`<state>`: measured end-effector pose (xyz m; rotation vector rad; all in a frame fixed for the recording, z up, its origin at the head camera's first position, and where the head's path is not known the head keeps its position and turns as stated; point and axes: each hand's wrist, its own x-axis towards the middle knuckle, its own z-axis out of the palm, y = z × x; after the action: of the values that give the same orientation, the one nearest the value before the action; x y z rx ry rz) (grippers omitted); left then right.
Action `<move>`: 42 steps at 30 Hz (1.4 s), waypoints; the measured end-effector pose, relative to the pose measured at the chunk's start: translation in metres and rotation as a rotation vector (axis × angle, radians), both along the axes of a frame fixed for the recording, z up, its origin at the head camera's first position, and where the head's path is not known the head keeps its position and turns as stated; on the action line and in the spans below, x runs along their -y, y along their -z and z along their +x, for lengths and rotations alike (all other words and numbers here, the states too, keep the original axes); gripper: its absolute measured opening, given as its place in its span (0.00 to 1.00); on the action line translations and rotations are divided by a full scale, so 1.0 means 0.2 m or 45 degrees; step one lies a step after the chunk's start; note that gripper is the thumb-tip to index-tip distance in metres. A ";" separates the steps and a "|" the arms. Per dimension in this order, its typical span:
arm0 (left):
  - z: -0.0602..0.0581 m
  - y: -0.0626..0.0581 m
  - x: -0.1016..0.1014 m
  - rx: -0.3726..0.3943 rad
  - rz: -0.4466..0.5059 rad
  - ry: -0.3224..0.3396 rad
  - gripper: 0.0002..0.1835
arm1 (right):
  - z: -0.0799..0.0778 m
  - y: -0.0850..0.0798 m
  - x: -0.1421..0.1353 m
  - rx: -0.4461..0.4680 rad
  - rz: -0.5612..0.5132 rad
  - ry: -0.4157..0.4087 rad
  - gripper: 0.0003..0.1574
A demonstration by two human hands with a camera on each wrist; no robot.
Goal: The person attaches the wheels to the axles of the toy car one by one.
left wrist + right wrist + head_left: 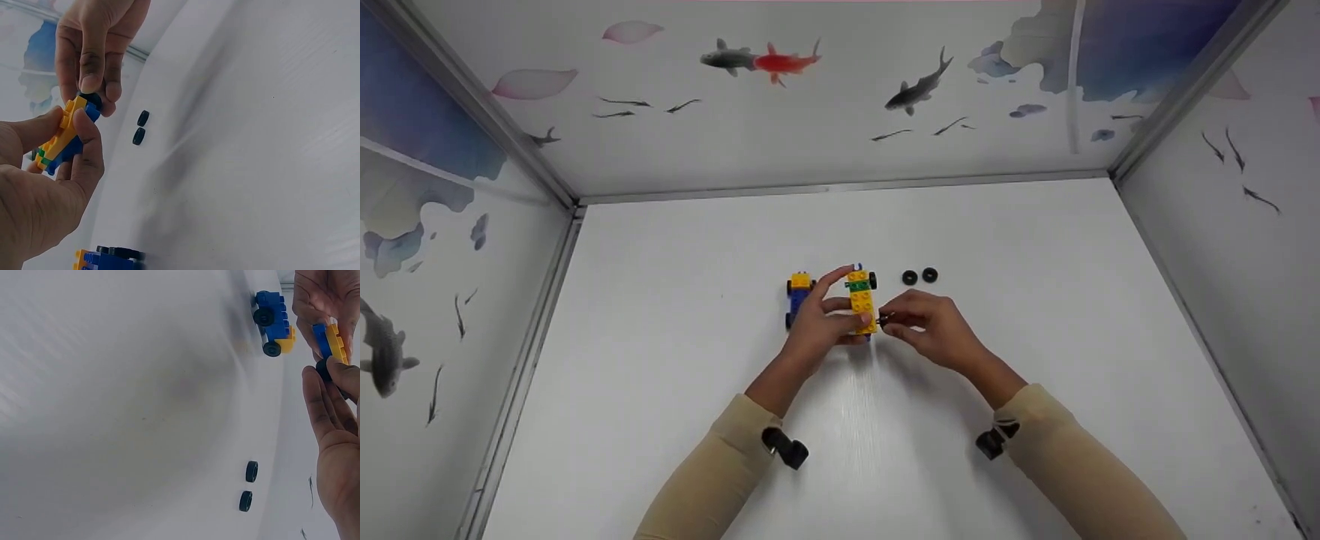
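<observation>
My left hand (819,322) grips a toy car of building bricks (861,301), yellow on top with a green strip and blue beneath, raised off the table. A black wheel (873,280) sits at its far right corner. With thumb and fingers, my right hand (934,330) pinches another black wheel (323,369) against the car's near right side. Whether that wheel is seated on its axle cannot be told, as fingers cover it. Beyond the left hand stands a second toy car (273,322), blue and yellow with black wheels, partly hidden in the head view.
Two loose black wheels (910,277) (930,275) lie on the white table (675,360), beyond the right hand. White panels (840,135) printed with fish enclose the table at the back and both sides.
</observation>
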<state>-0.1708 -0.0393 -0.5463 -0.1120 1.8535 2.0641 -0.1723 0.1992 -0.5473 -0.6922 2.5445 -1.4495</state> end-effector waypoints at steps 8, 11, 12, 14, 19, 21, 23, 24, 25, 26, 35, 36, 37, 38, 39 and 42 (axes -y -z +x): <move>-0.01 0.01 -0.01 -0.006 -0.027 0.004 0.44 | 0.01 -0.01 0.01 -0.046 0.015 0.025 0.18; 0.00 0.00 -0.01 -0.007 -0.015 -0.013 0.44 | 0.01 -0.01 0.02 -0.069 0.016 0.025 0.18; 0.00 -0.01 -0.01 -0.007 -0.008 -0.018 0.44 | 0.00 -0.01 0.03 -0.077 0.015 0.027 0.18; 0.00 -0.02 -0.02 -0.010 0.003 -0.029 0.44 | 0.00 -0.02 0.03 -0.094 0.013 0.032 0.18; 0.00 -0.03 -0.02 -0.010 0.000 -0.046 0.44 | 0.00 -0.03 0.05 -0.119 0.019 0.042 0.19; 0.00 -0.04 -0.02 -0.012 0.000 -0.046 0.45 | 0.00 -0.04 0.06 -0.124 0.021 0.039 0.20; 0.00 -0.04 -0.02 -0.018 -0.001 -0.041 0.45 | 0.01 -0.04 0.06 -0.126 0.025 0.040 0.20; 0.00 -0.04 -0.02 -0.020 -0.001 -0.040 0.45 | 0.01 -0.04 0.06 -0.129 0.028 0.040 0.20; 0.00 -0.04 -0.02 -0.022 -0.003 -0.038 0.46 | 0.01 -0.04 0.06 -0.131 0.028 0.041 0.20; -0.01 -0.04 -0.02 -0.023 -0.006 -0.036 0.46 | 0.01 -0.04 0.06 -0.132 0.029 0.043 0.20; -0.01 -0.04 -0.02 -0.023 -0.034 -0.027 0.44 | 0.00 -0.03 0.06 -0.088 0.006 0.053 0.19; -0.01 -0.04 -0.02 -0.023 -0.031 -0.023 0.44 | 0.00 -0.03 0.05 -0.079 -0.002 0.051 0.19; -0.01 -0.04 -0.02 -0.024 -0.030 -0.022 0.44 | 0.00 -0.03 0.05 -0.073 -0.012 0.048 0.19; -0.01 -0.04 -0.02 -0.025 -0.026 -0.020 0.44 | 0.00 -0.02 0.05 -0.068 -0.028 0.041 0.19; -0.01 -0.04 -0.02 -0.025 -0.018 -0.021 0.45 | 0.00 -0.02 0.05 -0.061 -0.041 0.037 0.18; -0.01 -0.04 -0.02 -0.018 0.006 -0.030 0.48 | 0.00 -0.02 0.04 -0.048 -0.061 0.029 0.16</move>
<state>-0.1726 -0.0344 -0.5390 -0.1188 1.8645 2.0903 -0.1727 0.1918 -0.5430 -0.7063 2.5612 -1.5240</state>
